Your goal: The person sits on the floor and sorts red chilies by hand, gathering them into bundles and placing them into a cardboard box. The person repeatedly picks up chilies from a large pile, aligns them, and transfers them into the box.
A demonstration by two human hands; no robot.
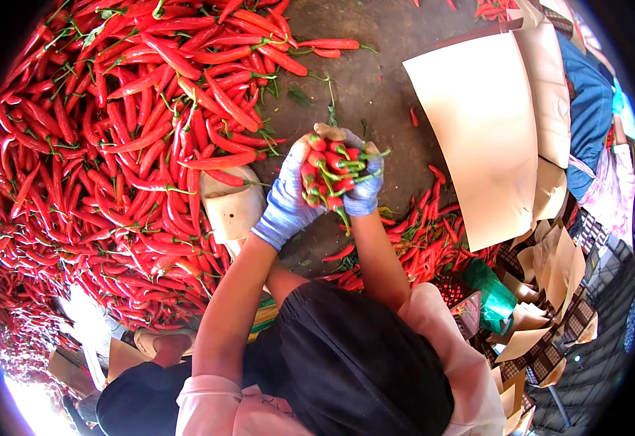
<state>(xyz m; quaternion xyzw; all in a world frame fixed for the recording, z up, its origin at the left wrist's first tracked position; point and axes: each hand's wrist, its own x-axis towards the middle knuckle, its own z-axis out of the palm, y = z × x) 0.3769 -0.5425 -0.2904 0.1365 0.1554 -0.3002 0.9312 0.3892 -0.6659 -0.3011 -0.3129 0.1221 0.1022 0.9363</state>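
Note:
My left hand (290, 199) and my right hand (366, 182), both in knitted gloves, blue-white with tan fingertips, are cupped together around a bunch of red chili peppers (331, 169). The green stems of the bunch point toward me and to the right. A great heap of red chilies (148, 125) lies to the left, its edge close beside my left hand. Below my right wrist, a smaller pile of red chilies (421, 240) rests on the floor. My palms are partly hidden by the bunch.
A pale shoe (233, 207) sits at the heap's edge. Brown cardboard (480, 125) stands at the right, over a crate. Beyond it is a person in blue trousers (584, 114). Lower right are crates with paper sheets (557, 267) and a green container (489, 294). Loose leaves dot the floor (372, 71).

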